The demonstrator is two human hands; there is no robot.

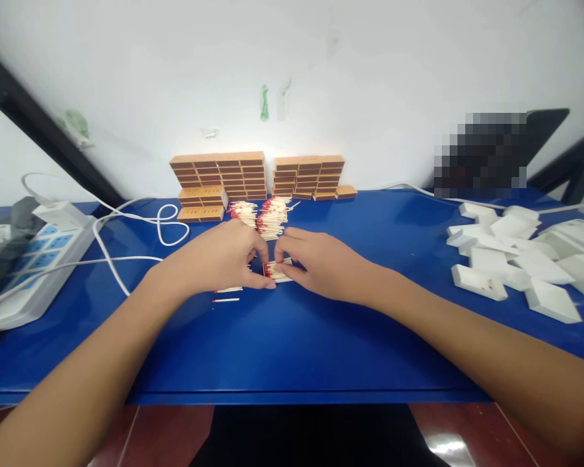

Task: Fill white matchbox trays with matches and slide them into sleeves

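Observation:
A small white matchbox tray (286, 279) filled with red-headed matches (273, 269) lies on the blue table between my hands. My left hand (219, 256) is closed around the tray's left end, thumb on the near side and index finger on the far side. From the right, my right hand (324, 263) pinches at the matches in the tray, its thumb over them; the fingertips partly cover the tray. Two heaps of loose matches (272, 219) lie just beyond my hands. A single match (226, 300) rests nearest me, with a few others partly hidden by my left hand.
Brown matchboxes stand in a left stack (219, 175) and a right stack (316, 175) against the wall. White empty-looking trays (503, 250) are piled at the right. A power strip (43, 266) and white cables (107, 250) lie at the left; a dark, partly pixelated object (540, 143) leans behind.

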